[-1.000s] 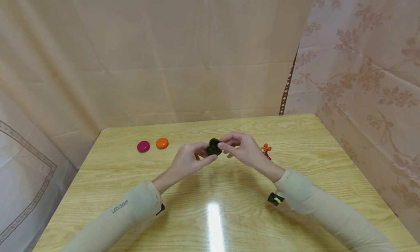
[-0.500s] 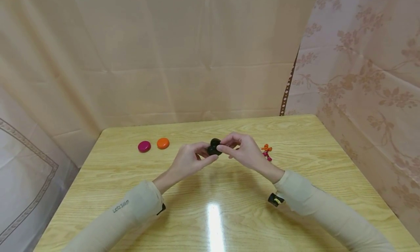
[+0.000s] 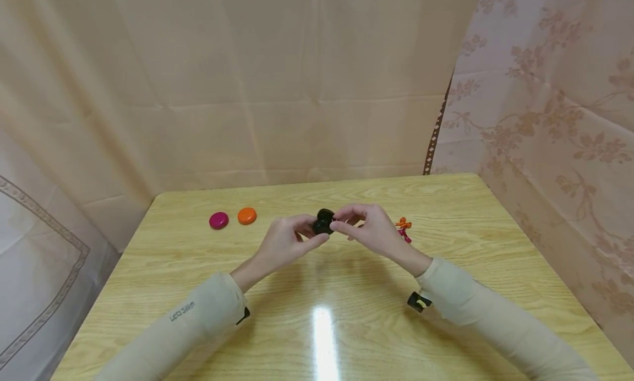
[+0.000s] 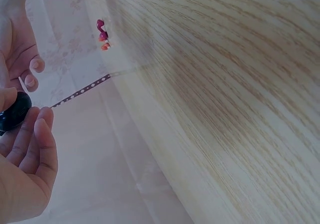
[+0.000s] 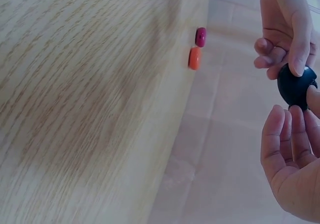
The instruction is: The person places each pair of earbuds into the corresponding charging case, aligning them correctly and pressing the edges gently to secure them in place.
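Note:
A small round black earbud case (image 3: 323, 225) is held above the table, its lid tipped up like a clamshell. My left hand (image 3: 286, 240) grips it from the left, thumb on its near side. In the right wrist view, the left thumb presses on the case's glossy black shell (image 5: 295, 84). My right hand (image 3: 369, 229) pinches at the right edge of the case with thumb and fingertips. Whether a small earbud sits between those fingertips is hidden. In the left wrist view the black case (image 4: 16, 113) is partly cut off by the frame edge.
Toward the back left of the wooden table (image 3: 277, 326) lie a magenta round case (image 3: 218, 221) and an orange round case (image 3: 247, 216). Beyond the right hand are orange earbuds (image 3: 403, 223) and magenta earbuds (image 3: 404, 236). Cloth curtains (image 3: 238, 94) hang behind the table.
The right hand's fingers have shifted slightly to the right along the case's edge. The left hand and the case stay nearly where they were.

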Action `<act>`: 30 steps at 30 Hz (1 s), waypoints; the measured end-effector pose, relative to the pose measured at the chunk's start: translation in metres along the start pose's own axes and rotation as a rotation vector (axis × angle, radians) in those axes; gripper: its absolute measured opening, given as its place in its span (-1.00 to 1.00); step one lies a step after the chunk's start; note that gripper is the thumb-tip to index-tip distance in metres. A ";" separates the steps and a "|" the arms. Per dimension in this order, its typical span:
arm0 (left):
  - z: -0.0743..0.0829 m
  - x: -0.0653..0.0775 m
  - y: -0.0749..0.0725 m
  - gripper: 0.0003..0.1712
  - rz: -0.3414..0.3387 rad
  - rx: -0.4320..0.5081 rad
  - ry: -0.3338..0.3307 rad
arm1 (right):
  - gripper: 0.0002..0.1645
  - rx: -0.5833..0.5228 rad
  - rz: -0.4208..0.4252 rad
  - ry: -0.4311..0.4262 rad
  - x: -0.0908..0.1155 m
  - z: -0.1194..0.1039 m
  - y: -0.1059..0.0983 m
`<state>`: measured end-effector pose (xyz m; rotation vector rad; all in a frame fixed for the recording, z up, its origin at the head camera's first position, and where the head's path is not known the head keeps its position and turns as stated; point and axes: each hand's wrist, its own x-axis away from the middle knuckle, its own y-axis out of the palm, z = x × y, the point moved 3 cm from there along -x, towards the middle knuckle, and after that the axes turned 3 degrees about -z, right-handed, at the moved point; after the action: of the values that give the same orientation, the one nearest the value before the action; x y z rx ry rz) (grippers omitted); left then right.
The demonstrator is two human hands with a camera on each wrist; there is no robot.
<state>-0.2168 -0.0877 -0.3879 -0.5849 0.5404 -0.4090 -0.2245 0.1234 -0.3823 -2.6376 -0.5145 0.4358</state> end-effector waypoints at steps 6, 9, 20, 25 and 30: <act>0.000 0.000 -0.001 -0.77 -0.001 -0.015 -0.009 | -0.79 0.015 -0.011 -0.005 0.000 0.004 0.000; -0.001 0.000 -0.001 -0.77 0.002 -0.011 -0.004 | -0.80 0.015 -0.017 -0.008 -0.001 0.005 0.001; -0.001 0.000 -0.002 -0.74 0.010 0.007 0.007 | -0.73 -0.082 -0.007 0.025 -0.003 0.005 -0.002; -0.001 0.000 -0.001 -0.74 0.012 0.018 0.008 | -0.50 -0.204 -0.103 0.145 -0.006 0.011 -0.001; -0.002 0.000 0.002 -0.75 0.005 0.030 0.014 | -0.35 -0.334 -0.211 0.226 -0.008 0.018 0.001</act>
<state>-0.2180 -0.0873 -0.3903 -0.5525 0.5485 -0.4164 -0.2377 0.1249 -0.3964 -2.8539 -0.8422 -0.0174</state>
